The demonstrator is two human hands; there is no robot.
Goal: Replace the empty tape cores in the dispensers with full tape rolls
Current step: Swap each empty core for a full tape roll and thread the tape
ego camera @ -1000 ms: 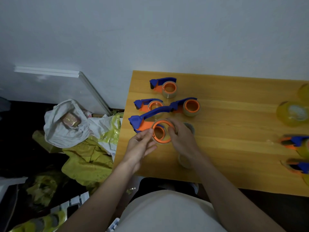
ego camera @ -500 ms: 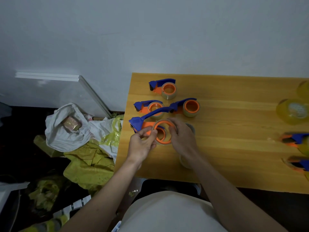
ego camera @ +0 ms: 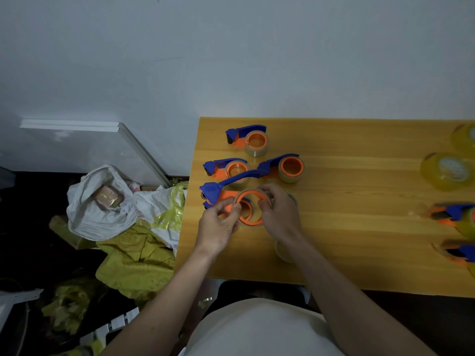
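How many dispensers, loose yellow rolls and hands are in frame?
Blue-and-orange dispensers: 6, four by the hands, two at the right edge
Loose yellow rolls: 2
Hands: 2, left hand, right hand
Total: 10

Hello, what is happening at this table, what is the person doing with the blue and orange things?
A person is working on a blue and orange tape dispenser at the left end of the wooden table. The left hand and right hand both pinch its orange ring. Three more dispensers lie just behind it. Full yellowish tape rolls wait at the right edge.
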